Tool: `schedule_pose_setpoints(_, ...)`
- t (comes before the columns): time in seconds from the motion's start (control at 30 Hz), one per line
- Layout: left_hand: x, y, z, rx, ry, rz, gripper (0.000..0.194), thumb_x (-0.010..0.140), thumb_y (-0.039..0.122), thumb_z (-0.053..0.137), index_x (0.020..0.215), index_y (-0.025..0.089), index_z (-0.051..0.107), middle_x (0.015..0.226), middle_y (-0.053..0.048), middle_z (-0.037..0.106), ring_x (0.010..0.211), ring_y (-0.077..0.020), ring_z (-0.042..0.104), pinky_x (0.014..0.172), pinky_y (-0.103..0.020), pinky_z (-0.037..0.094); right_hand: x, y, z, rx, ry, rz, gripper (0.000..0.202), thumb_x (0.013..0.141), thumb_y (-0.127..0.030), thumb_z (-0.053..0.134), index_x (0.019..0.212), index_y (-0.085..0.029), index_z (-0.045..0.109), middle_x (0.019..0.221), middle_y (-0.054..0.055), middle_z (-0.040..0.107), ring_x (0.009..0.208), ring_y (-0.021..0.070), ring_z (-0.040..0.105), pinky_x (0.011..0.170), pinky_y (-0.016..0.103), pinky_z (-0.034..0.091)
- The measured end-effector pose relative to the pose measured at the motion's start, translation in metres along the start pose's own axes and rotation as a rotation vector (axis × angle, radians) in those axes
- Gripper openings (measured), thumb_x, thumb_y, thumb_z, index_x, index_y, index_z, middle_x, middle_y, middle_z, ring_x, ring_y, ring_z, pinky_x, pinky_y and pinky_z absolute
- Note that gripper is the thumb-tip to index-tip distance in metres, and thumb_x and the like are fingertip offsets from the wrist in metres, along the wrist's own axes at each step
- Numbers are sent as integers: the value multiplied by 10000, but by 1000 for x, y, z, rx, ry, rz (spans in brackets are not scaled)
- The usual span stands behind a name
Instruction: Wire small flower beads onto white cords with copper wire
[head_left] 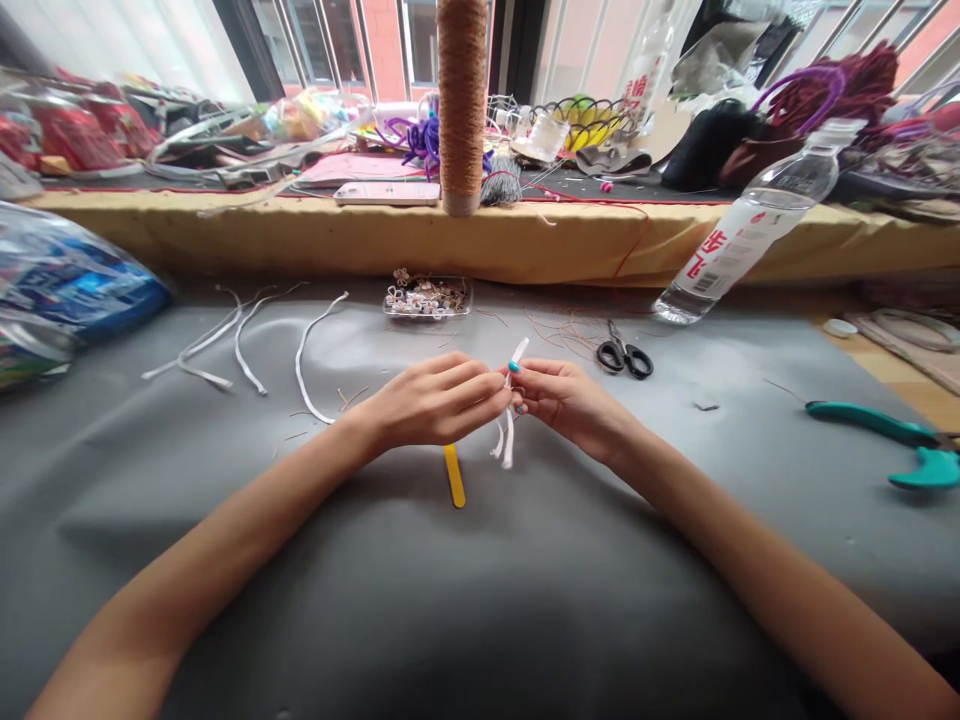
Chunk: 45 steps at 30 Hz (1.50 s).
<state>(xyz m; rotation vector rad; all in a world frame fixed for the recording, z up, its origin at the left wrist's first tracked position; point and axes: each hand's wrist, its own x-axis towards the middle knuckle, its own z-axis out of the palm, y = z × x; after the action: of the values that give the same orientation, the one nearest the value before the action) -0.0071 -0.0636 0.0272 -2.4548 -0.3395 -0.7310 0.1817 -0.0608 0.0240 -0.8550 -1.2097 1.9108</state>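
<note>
My left hand point(450, 398) and my right hand point(559, 395) meet above the middle of the grey mat. Between their fingertips is a white cord point(509, 440), its loose ends hanging down and one tip sticking up past my right thumb. Both hands are closed on it; the left fingers hide part of the cord. A yellow flat stick point(454, 478) shows below my left hand, its upper end hidden behind the hand. To the left, several more white cord pieces point(301, 355) lie on the mat.
Behind my hands sits a clear tray point(429, 312) of small charms. Black-handled scissors point(625, 357) and thin wires lie right of it. A water bottle point(739, 245) leans on the ledge. Teal pliers point(874, 420) are far right. A brown thread spool point(460, 110) stands on the ledge.
</note>
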Motion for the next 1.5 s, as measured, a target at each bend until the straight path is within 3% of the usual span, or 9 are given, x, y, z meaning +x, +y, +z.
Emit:
schedule_pose_setpoints(0.13, -1, -1, 2, -73, 41, -66, 164, 831, 130, 459, 986, 149, 510, 913, -55, 647, 817, -141, 576, 716, -253, 449, -2, -3, 0, -13, 34, -15, 149, 730, -250, 618, 819, -140, 664, 644, -15, 572, 589, 46, 489, 621, 202, 384)
schedule_pose_setpoints(0.4, -1, -2, 6, -244, 106, -175, 165, 832, 88, 411, 929, 140, 533, 839, -76, 649, 735, -127, 560, 656, -239, 463, -1, -6, 3, -249, 214, -175, 160, 696, -302, 631, 694, -144, 607, 589, -16, 563, 549, 73, 508, 588, 228, 399)
schedule_pose_setpoints(0.57, 2, -3, 5, -335, 72, -216, 214, 865, 125, 354, 906, 141, 564, 825, -85, 663, 707, -118, 577, 625, -231, 463, -5, -7, 5, -654, 301, -338, 185, 776, -307, 529, 675, -155, 558, 580, 0, 564, 560, 106, 518, 597, 256, 406)
schedule_pose_setpoints(0.67, 2, -4, 5, -468, 39, -309, 228, 878, 172, 357, 865, 131, 581, 804, -93, 665, 713, -116, 590, 624, -223, 469, -9, -8, 8, -910, 332, -423, 196, 816, -274, 466, 667, -164, 529, 597, 5, 578, 572, 112, 529, 611, 255, 395)
schedule_pose_setpoints(0.77, 2, -4, 4, -629, 0, -449, 258, 880, 193, 358, 802, 114, 591, 764, -96, 658, 635, -100, 581, 581, -212, 467, -9, -7, 9, -953, 300, -382, 226, 834, -256, 428, 648, -164, 518, 589, 9, 587, 565, 110, 536, 611, 247, 395)
schedule_pose_setpoints(0.97, 5, -6, -2, -924, -96, -654, 221, 857, 258, 425, 825, 134, 606, 709, -54, 633, 617, -99, 577, 592, -219, 479, -6, -7, 7, -787, 230, -306, 225, 830, -288, 432, 666, -161, 519, 600, 12, 580, 571, 111, 549, 605, 242, 420)
schedule_pose_setpoints(1.17, 10, -2, 0, -1241, 4, -888, 113, 816, 238, 492, 823, 134, 535, 731, -29, 575, 610, -88, 542, 588, -229, 481, -7, -5, 10, -1098, 150, -379, 213, 820, -259, 429, 671, -160, 545, 561, -16, 516, 535, 90, 454, 550, 223, 332)
schedule_pose_setpoints(1.3, 11, 1, 4, -1152, 56, -999, 90, 797, 222, 512, 836, 141, 522, 787, -18, 546, 604, -70, 520, 556, -215, 470, -7, -3, 12, -1123, 98, -340, 207, 794, -185, 408, 599, -165, 476, 531, -34, 472, 522, 79, 414, 544, 217, 301)
schedule_pose_setpoints(1.5, 12, 4, 6, -1165, 79, -1005, 68, 796, 186, 487, 848, 148, 508, 801, -14, 550, 672, -90, 563, 562, -219, 489, -8, -6, 12, -1030, 15, -220, 222, 795, -175, 396, 581, -164, 452, 527, -42, 445, 510, 72, 407, 534, 213, 302)
